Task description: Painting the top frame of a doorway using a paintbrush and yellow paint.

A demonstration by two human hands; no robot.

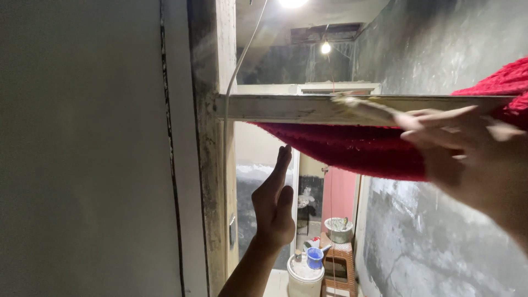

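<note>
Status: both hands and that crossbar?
Right hand holds a blurred tool tip on the metal crossbar. Left hand open, raised below it, touching nothing. Red sleeve hangs under the bar.

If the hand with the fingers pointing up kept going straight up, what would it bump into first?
Probably the red woolly cloth hanging just above the left hand, then the pale straight bar over it, though depth is hard to judge.

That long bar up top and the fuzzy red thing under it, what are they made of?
The long bar looks like metal, maybe aluminium: straight, thin-edged, pale grey, smeared with dried plaster or dirt. The red cloth looks like knitted wool or yarn: its surface is fuzzy and looped. The right hand holds a pale, blurred tool against the bar; the left hand is raised, open.
</note>
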